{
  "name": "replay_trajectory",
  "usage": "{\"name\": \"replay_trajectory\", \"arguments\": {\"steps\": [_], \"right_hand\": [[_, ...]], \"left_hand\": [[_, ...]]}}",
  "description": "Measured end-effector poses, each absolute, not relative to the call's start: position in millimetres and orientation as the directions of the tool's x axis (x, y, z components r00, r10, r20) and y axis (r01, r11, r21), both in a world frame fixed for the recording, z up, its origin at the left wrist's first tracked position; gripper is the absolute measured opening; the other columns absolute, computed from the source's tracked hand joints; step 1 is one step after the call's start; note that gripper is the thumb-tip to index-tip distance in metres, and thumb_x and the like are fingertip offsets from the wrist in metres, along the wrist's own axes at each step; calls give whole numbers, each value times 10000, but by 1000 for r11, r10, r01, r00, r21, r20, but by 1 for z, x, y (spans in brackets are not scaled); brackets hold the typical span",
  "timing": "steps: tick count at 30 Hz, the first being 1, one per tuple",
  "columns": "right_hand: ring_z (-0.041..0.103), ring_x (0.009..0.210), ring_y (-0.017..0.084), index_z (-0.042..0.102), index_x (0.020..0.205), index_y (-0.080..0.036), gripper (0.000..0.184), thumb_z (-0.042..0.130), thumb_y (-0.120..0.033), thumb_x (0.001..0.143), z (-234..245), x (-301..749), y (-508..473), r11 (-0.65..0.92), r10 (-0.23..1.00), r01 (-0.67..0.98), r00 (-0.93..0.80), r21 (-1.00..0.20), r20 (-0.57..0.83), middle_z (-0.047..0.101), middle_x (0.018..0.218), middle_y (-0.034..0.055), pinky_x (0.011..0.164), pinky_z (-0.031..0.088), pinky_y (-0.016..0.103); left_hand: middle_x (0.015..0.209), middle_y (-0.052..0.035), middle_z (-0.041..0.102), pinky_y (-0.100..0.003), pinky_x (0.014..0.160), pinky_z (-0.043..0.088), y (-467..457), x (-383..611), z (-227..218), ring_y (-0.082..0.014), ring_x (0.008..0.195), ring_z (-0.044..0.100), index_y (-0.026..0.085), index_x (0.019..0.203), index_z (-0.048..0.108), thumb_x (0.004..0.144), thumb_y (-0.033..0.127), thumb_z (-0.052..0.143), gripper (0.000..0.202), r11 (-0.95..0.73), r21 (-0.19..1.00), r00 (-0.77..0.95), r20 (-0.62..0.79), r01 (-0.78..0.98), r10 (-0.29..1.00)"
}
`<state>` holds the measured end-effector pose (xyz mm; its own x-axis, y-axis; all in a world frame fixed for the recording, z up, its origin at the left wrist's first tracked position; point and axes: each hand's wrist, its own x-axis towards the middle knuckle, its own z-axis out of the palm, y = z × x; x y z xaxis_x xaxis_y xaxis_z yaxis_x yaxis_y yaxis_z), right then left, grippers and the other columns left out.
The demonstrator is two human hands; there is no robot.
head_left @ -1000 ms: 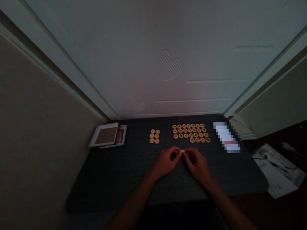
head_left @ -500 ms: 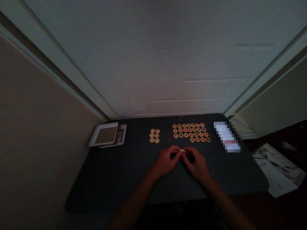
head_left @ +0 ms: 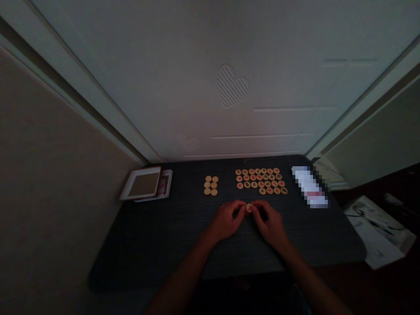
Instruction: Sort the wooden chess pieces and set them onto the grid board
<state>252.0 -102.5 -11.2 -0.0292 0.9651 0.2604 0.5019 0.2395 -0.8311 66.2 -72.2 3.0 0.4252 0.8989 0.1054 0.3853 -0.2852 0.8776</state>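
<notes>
Between the fingertips of both hands is one round xiangqi piece (head_left: 249,208), its marked face turned up toward me. My left hand (head_left: 229,217) pinches it from the left and my right hand (head_left: 267,221) from the right, just above the dark table. Beyond my right hand, several xiangqi pieces (head_left: 259,177) lie in rows with red and dark characters showing; the nearest row is shorter at its left. Farther left, a small block of blank-faced pieces (head_left: 207,185) sits in two columns.
Two stacked shallow trays (head_left: 133,180) stand at the table's left back corner. A phone with a blurred screen (head_left: 308,186) lies at the right. The dark table (head_left: 157,245) backs onto a white door (head_left: 157,87). Beside it on the right is an open white box (head_left: 380,236).
The piece in my fingers has tipped from nearly edge-on to showing its marked face. Both hands stay in almost the same place, and the laid-out pieces have not moved.
</notes>
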Motion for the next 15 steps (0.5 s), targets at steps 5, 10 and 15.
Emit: {"name": "replay_trajectory", "arguments": {"steps": [5, 10, 15], "right_hand": [[709, 854, 201, 654, 1059, -241, 176, 571, -368, 970, -10, 251, -102, 212, 972, 491, -17, -845, 235, 742, 961, 39, 776, 557, 312], [706, 822, 199, 663, 1023, -236, 160, 562, -349, 973, -11, 252, -101, 214, 972, 511, -22, -833, 236, 739, 928, 39, 754, 563, 314], [697, 836, 202, 656, 1047, -232, 156, 585, -343, 964, -11, 250, -100, 276, 950, 517, -20, -810, 311, 724, 973, 62, 747, 578, 328]], "left_hand": [[1041, -14, 734, -288, 881, 547, -73, 67, -4, -154, 904, 693, 237, 1212, 600, 900, 246, 647, 316, -300, 895, 413, 149, 329, 898], [1036, -7, 732, -287, 858, 535, -74, 68, -4, -151, 888, 683, 242, 1159, 637, 946, 340, 623, 235, -310, 880, 418, 144, 361, 897], [1083, -10, 727, -348, 898, 473, -74, 68, -1, -175, 921, 661, 253, 1166, 634, 971, 338, 594, 217, -388, 759, 402, 182, 523, 898]]}}
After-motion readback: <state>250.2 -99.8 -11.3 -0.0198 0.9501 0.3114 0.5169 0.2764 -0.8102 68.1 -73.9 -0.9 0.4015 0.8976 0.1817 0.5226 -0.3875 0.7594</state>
